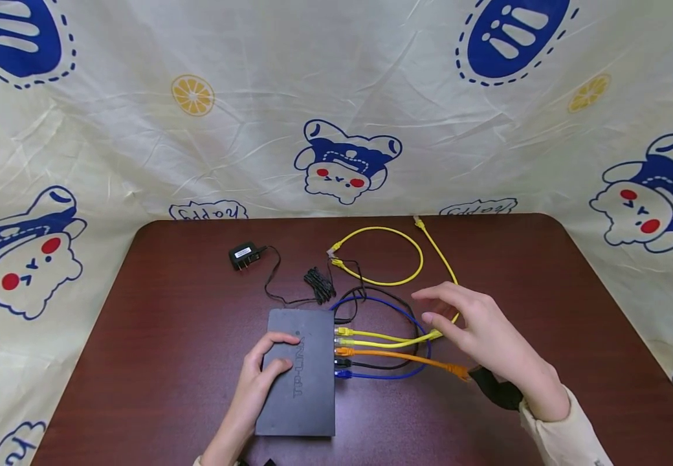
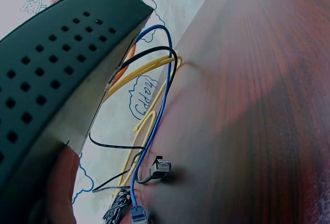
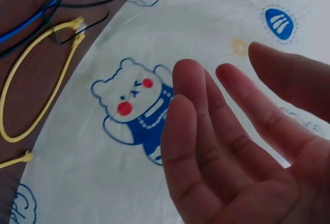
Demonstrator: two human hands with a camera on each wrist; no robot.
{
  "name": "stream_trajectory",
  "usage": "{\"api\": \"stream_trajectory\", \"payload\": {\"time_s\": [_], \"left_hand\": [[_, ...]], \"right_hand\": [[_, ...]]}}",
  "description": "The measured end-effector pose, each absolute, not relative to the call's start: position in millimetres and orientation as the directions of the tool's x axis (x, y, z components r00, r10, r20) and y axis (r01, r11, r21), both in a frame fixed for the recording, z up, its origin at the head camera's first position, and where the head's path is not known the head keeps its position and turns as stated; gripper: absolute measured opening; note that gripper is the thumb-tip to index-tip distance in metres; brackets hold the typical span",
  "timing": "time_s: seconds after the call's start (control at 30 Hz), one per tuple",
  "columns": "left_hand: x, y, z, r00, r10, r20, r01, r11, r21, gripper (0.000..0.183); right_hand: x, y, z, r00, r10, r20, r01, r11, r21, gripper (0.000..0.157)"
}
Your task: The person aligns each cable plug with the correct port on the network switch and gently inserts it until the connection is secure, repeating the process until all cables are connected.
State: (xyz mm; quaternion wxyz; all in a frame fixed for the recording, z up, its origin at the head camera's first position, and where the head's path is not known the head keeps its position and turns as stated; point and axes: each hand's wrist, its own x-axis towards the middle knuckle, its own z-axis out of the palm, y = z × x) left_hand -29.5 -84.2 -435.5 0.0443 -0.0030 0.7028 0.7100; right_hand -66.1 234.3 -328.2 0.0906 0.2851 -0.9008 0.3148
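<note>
A dark grey network switch (image 1: 313,414) with raised TP-LINK lettering is in the left hand (image 1: 261,372), which grips it at the left side. Yellow, orange, black and blue network cables run from ports along its right edge. To the right, the right hand (image 1: 482,330) hovers above the cables with fingers loosely bent and holds nothing. Just below it are the orange cable (image 1: 389,354) and a yellow cable (image 1: 438,252). In the left wrist view, vent holes show on the switch's side, and the loose plugs of the blue cable (image 2: 138,215) and black cable (image 2: 161,168) are visible.
A black power adapter (image 1: 244,255) lies at the back left, its bundled cord (image 1: 319,285) behind the switch. A looped yellow cable (image 1: 420,255) lies at the back. Beyond the brown table (image 1: 185,336) hangs a printed cloth (image 1: 243,162).
</note>
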Motion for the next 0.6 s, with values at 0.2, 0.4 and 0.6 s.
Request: {"api": "stream_trajectory", "payload": {"time_s": [0.2, 0.4, 0.6], "left_hand": [[-29.6, -84.3, -436.2, -0.996, 0.057, -0.066, -0.066, 0.001, 0.998, 0.032], [-29.4, -84.4, -436.2, -0.996, 0.057, -0.07, -0.07, 0.0, 0.998, 0.032], [-28.8, -85.2, -436.1, -0.996, 0.051, -0.072, -0.072, 0.0, 0.997, 0.032]], "right_hand": [[-78.8, 244.9, -329.9, -0.848, -0.43, 0.31, -0.53, 0.677, -0.512, 0.03], [-91.1, 252.3, -335.9, -0.871, -0.417, 0.259, -0.489, 0.694, -0.528, 0.028], [-105.4, 257.0, -344.5, -0.905, -0.395, 0.16, -0.412, 0.717, -0.562, 0.025]]}}
